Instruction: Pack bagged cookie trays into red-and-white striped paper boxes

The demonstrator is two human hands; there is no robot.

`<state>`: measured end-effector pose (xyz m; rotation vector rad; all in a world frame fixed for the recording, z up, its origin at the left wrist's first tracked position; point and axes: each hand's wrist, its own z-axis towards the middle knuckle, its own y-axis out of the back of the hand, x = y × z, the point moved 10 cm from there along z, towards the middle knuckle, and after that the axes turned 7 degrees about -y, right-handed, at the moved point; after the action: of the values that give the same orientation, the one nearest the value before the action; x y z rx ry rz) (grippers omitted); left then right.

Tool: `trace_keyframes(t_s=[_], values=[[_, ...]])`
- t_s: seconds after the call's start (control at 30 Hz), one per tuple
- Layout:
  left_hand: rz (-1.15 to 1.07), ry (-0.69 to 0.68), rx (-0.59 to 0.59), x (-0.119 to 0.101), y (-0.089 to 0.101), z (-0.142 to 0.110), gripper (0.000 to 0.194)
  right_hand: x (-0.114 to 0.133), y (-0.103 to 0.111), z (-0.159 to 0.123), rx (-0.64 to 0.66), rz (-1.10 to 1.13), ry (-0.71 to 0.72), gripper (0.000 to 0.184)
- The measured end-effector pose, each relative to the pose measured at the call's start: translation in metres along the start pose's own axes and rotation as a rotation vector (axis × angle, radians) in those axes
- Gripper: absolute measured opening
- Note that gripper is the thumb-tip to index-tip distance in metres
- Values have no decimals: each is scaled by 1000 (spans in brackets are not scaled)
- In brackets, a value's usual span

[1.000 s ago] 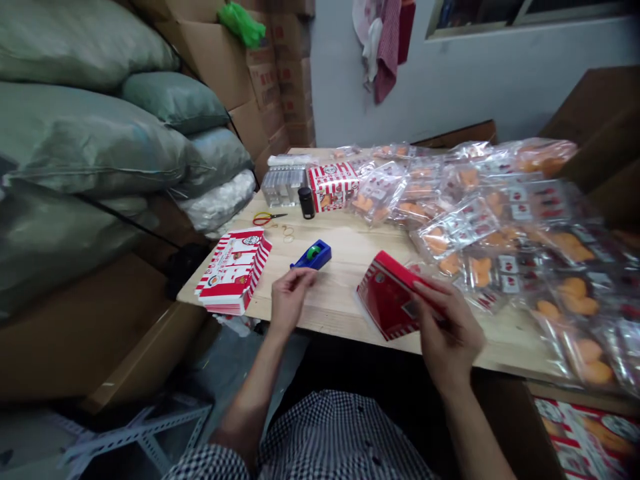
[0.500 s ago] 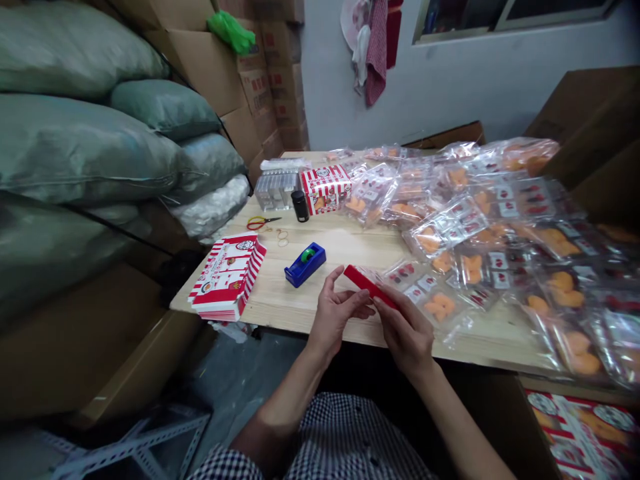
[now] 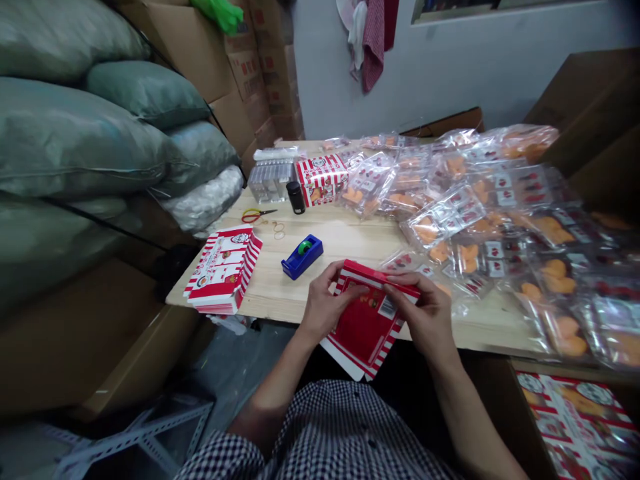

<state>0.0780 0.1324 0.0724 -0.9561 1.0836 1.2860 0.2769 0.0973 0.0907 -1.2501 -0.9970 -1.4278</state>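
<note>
A red and white striped cardboard box is between my hands at the table's front edge, its red barcode side facing me. My left hand grips its left side, thumb lying across the face. On the upper right edge, my right hand pinches the box with its thumb in front and fingers behind. Beyond them stands a blue tape dispenser with a green roll. A stack of flat striped cartons lies to the left.
Clear plastic packs with orange pieces cover the table's right side. Toward the back are scissors, a black bottle, a standing striped box and clear plastic cases. Stuffed sacks rise at left; printed cartons lie low right.
The box has turned from edge-on to showing its broad red side, and hangs lower toward me. My left hand has closed on it; my view has tilted slightly down.
</note>
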Motion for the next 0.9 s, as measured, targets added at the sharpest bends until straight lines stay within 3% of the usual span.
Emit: trace_keyframes(t_s=[0.07, 0.2, 0.33, 0.43, 0.53, 0.7, 0.8, 0.9], values=[[-147, 125, 124, 20, -13, 1, 39, -30, 1, 2, 11, 76, -134, 18], [-266, 278, 242, 66, -22, -6, 46, -96, 4, -3, -55, 224, -366, 30], [-273, 457, 434, 102, -21, -36, 65, -142, 30, -10, -278, 285, -407, 31], [-263, 517, 547, 111, -17, -52, 52, -164, 41, -13, -361, 293, -427, 36], [-85, 428, 589, 113, -8, -42, 35, -175, 41, -12, -361, 260, -431, 39], [224, 262, 581, 118, 2, -6, 27, -177, 37, -2, -344, 123, -361, 34], [427, 157, 459, 121, 9, 9, 22, -174, 33, 5, -356, -17, -279, 28], [681, 35, 289, 120, 14, 12, 35, -165, 26, 9, -374, -203, -179, 22]])
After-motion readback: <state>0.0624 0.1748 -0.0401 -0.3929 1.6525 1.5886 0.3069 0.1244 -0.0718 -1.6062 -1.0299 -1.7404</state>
